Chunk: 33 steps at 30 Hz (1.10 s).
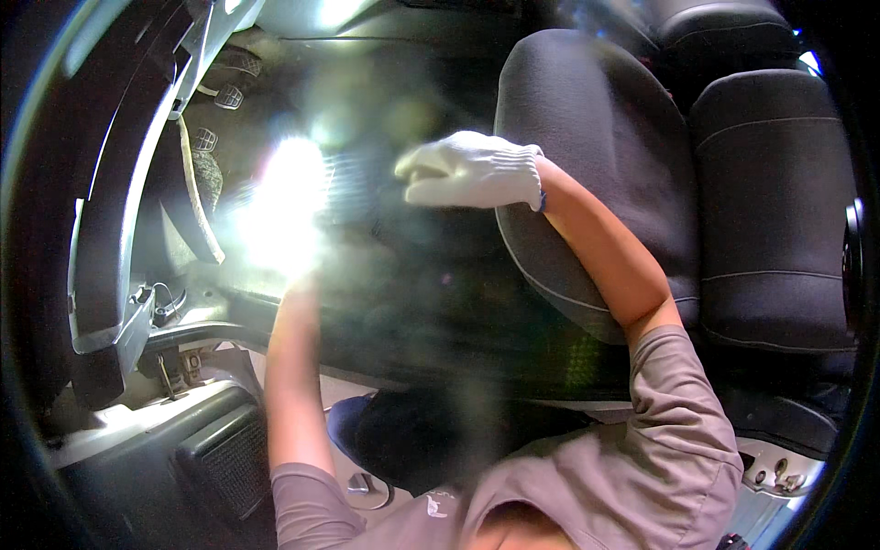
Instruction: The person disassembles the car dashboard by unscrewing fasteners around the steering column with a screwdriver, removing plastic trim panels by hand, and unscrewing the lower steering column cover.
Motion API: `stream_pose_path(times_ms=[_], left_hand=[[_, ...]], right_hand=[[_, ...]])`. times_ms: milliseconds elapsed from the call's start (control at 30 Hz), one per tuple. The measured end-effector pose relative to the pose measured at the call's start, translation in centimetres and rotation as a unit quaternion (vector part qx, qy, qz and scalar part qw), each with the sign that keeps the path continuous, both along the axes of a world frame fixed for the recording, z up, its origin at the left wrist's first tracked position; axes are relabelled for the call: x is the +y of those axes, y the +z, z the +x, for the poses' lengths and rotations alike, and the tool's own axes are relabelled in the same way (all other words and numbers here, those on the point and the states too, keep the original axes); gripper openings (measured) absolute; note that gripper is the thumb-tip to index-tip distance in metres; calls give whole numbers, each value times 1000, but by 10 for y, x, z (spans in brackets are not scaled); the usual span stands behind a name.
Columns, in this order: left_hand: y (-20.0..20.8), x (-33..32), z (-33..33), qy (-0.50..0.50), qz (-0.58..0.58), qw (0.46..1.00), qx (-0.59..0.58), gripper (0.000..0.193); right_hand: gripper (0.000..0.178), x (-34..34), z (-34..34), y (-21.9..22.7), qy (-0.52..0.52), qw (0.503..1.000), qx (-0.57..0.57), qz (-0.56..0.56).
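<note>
My right hand [472, 171], in a white knit glove, hangs over the dark footwell beside the front edge of the grey fabric seat [587, 156]. Its fingers point left and bend slightly, with a gap between them and the thumb; nothing shows in that gap. My left hand [286, 220] reaches forward into the footwell and is lost in a strong white glare. Its fingers, and anything they hold, cannot be made out. The dark floor [394, 266] lies between the two hands, partly hazed by the light.
Foot pedals [229, 96] sit at the far left of the footwell. The dashboard edge [110, 229] runs along the left side. An open door with a speaker grille [234, 467] is at the near left. The seat backrest [770, 211] stands at the right.
</note>
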State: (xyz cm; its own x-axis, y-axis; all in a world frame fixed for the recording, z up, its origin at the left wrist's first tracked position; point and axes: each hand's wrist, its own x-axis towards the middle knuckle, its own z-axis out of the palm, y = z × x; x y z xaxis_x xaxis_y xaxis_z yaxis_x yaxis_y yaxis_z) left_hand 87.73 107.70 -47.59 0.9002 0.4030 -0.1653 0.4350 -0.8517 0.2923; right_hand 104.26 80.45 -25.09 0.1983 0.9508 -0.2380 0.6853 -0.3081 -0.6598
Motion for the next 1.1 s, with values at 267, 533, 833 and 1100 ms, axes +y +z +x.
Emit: stream_pose_path(times_ms=[267, 533, 833, 1100], left_hand=[[-29, 14, 0, 84, 35, 996, 16, 34], [-19, 11, -3, 61, 63, 996, 29, 27], [96, 6, -41, -94, 212, 966, -113, 16], [335, -91, -54, -222, 178, 950, -126, 9]], right_hand=[[65, 6, -9, 6, 13, 1000, -1, -2], [64, 0, -6, -2, -11, 1000, -5, 20], [73, -7, -8, 11, -64, 998, 19, -19], [83, 4, -7, -26, -240, 933, -99, 248]])
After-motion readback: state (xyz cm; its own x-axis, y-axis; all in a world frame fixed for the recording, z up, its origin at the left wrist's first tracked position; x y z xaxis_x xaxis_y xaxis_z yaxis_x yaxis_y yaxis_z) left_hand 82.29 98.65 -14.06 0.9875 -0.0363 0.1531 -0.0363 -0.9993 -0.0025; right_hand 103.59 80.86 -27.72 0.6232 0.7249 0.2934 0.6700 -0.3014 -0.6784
